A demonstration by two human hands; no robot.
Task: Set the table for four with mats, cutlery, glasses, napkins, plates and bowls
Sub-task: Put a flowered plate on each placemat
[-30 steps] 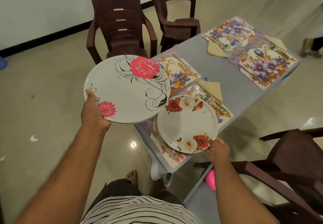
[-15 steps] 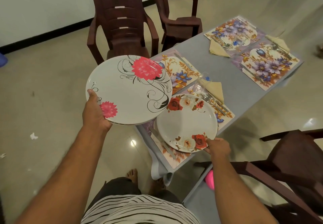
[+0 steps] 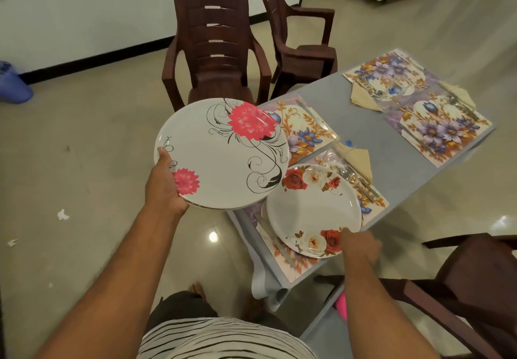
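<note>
A grey table (image 3: 363, 123) is laid with four floral mats, two near and two far. On the nearest mat (image 3: 293, 263) a white rose plate (image 3: 310, 207) lies flat, printed with red and cream roses at its far and near rims and bare in the middle; nothing is seen on it. A knife (image 3: 275, 239) lies on the mat at the plate's left, and a fork (image 3: 356, 179) with other cutlery lies at its right, beside a folded beige napkin (image 3: 359, 158). The near rim of the rose plate is touched by the right hand (image 3: 359, 245), its fingers curled at the edge (whether the rim is pinched or only touched cannot be told). A larger plate stack (image 3: 223, 154) is held up above the table's left corner, partly over the second near mat (image 3: 305, 132); the top plate is white with two pink flowers and black scrollwork, and further rims are seen beneath it. It is gripped at its near-left rim by the left hand (image 3: 165, 185), thumb on top, fingers underneath. The far mats (image 3: 436, 132) bear cutlery and another napkin (image 3: 361, 97). Brown plastic chairs (image 3: 215, 48) stand beyond the table.
</note>
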